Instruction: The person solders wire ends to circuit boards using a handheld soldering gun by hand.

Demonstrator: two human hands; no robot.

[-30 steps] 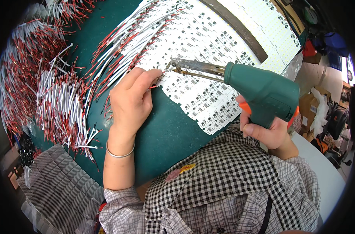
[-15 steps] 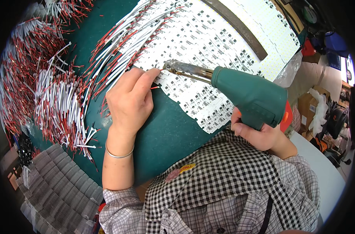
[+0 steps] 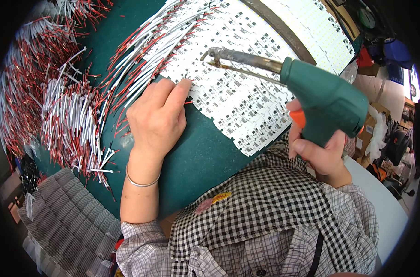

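Observation:
My right hand (image 3: 318, 150) is wrapped round the grip of a green soldering gun (image 3: 327, 99) with an orange trigger. The gun's long metal tip (image 3: 242, 57) points left, raised over white LED circuit boards (image 3: 237, 106) that overlap in a sheet. At the left edge of these boards, my left hand (image 3: 157, 111) has its thumb and forefinger pinched on a thin wire, largely covered by the fingers. A short red wire end (image 3: 188, 102) shows beside the fingertips. White-and-red wires (image 3: 154, 60) fan out from the boards just beyond this hand.
Big heaps of white and red wires (image 3: 67, 115) lie on the green table (image 3: 196, 157) at left. A dark curved bar (image 3: 283, 27) rests across the boards. Grey ribbed strips (image 3: 71, 207) are stacked at lower left. Cardboard boxes (image 3: 369, 131) stand at right.
The soldering gun has moved up and to the right, its tip leaving the spot by my left fingertips. My left hand has hardly shifted and stays pinched.

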